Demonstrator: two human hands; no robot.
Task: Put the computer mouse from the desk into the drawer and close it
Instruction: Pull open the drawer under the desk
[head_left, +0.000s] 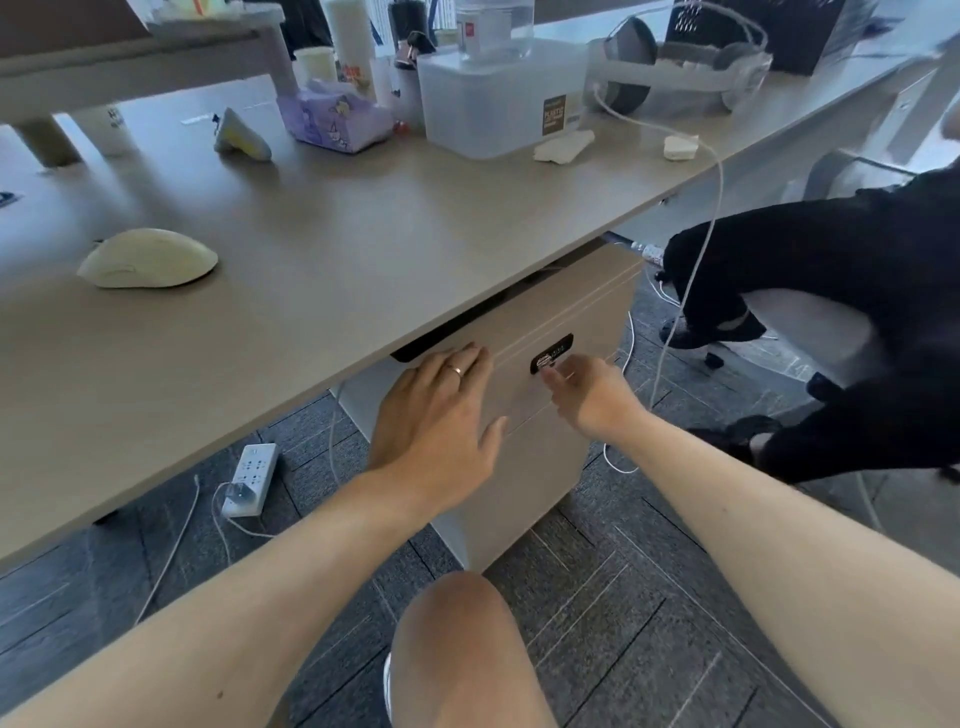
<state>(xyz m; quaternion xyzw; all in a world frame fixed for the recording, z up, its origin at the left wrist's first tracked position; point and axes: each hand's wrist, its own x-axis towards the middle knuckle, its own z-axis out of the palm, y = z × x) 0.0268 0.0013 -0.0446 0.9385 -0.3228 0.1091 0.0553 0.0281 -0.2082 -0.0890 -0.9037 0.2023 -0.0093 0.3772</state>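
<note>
A cream-white computer mouse (148, 258) lies on the beige desk (322, 249) at the left, well away from both hands. Under the desk's front edge stands a beige drawer cabinet (524, 447); its drawers look shut. My left hand (436, 415) lies flat against the top drawer front, fingers spread, a ring on one finger, holding nothing. My right hand (587, 395) is at the black lock panel (551, 352) on the drawer front, fingertips pinched at it; what they pinch is too small to make out.
At the desk's back stand a translucent storage box (498, 98), a purple tissue pack (335, 119), cups and a headset (680, 67) with a white cable. A seated person's dark legs (810, 291) are at the right. A power strip (252, 480) lies on the floor. My knee (457, 649) is below.
</note>
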